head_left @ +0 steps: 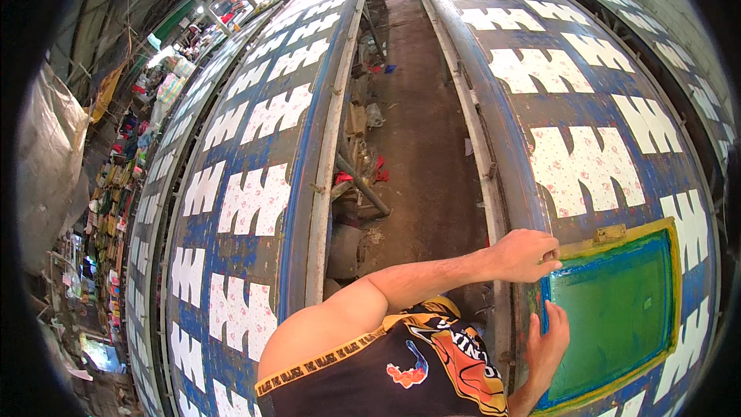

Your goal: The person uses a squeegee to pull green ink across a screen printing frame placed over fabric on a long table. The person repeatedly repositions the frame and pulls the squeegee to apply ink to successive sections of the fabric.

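A printing screen (614, 305) with green mesh and a blue and yellow-smeared frame lies on the long table to my right. My left hand (526, 255) reaches across to its upper left corner, fingers curled closed at the frame's edge. Lower down, my right hand (549, 344) is beside the left edge of the screen, its thumb and fingers apart. Just beyond the screen lies a white cut fabric piece (583, 170) with a small red floral print.
The right table (494, 62) carries rows of white fabric pieces. Across a brown aisle floor (421, 154) stands a left table (297, 208) with similar pieces. Metal supports (363, 185) and red scraps (381, 168) lie along the aisle. Stacked goods (108, 224) stand far left.
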Motion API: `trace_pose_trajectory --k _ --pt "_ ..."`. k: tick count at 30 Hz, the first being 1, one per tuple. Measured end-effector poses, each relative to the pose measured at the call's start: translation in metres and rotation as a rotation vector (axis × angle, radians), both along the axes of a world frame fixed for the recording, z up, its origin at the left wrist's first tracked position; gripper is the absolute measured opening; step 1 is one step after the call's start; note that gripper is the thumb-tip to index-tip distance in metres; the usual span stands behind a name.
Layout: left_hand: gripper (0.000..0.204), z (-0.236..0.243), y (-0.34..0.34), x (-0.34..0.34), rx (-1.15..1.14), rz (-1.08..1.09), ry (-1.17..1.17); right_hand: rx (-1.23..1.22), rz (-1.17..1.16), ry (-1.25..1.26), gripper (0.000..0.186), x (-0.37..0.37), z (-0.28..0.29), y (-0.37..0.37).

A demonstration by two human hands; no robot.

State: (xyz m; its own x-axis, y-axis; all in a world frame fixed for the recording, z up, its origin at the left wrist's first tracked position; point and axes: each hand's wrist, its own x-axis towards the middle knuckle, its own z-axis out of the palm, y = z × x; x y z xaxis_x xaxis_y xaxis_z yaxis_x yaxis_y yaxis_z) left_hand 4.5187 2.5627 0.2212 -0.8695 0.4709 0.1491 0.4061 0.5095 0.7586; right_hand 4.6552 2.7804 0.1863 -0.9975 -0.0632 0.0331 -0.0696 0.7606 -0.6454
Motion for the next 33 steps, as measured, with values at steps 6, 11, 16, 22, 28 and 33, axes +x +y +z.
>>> trace_pose_trajectory --k 6,11,16,22,28,33 --pt "0.03 -0.007 0.046 -0.031 -0.013 -0.026 0.036 -0.005 -0.03 -0.005 0.042 0.014 -0.004 0.035" --pt "0.03 -0.008 0.067 -0.06 0.019 -0.066 0.063 0.001 -0.063 0.025 0.041 0.014 -0.011 0.045" --pt "0.03 -0.032 0.099 -0.116 -0.075 -0.157 -0.025 -0.02 -0.114 0.003 0.043 0.01 -0.022 0.045" --pt "0.043 -0.094 0.177 -0.197 -0.06 -0.186 0.197 -0.052 -0.11 -0.155 0.05 0.002 -0.01 0.021" --pt "0.062 -0.139 0.225 -0.214 -0.151 -0.286 0.275 -0.035 -0.107 -0.183 0.054 -0.016 -0.011 -0.015" --pt "0.063 -0.142 0.234 -0.221 -0.263 -0.382 0.139 -0.008 -0.248 -0.283 0.073 -0.007 -0.013 -0.028"
